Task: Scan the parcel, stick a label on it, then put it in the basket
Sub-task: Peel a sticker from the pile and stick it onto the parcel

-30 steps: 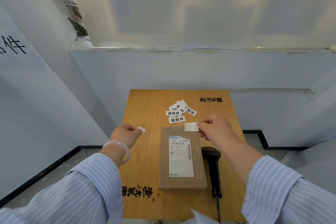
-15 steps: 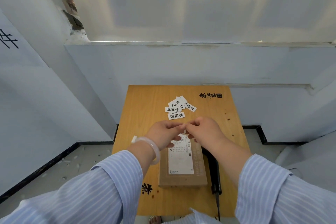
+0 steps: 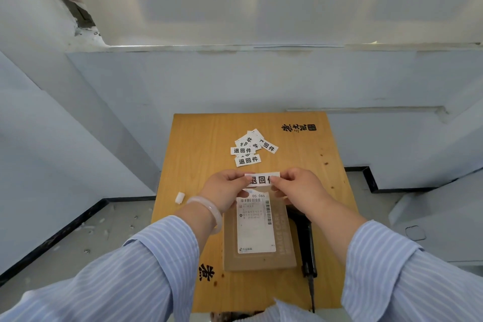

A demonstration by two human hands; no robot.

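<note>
A flat brown cardboard parcel with a white shipping slip lies on the small wooden table. Just above its far end, my left hand and my right hand each pinch one end of a white label printed with black characters, holding it flat and face up. A black handheld scanner lies on the table beside the parcel's right edge, partly under my right forearm. No basket is in view.
A loose pile of several more printed labels lies further back on the table. A small white scrap is seen off the table's left edge, over the floor. White walls close in behind and to the left.
My left hand let go of the small white backing piece and came over to the right hand. Both hands now stretch the label, printed side up, over the parcel's far end.
</note>
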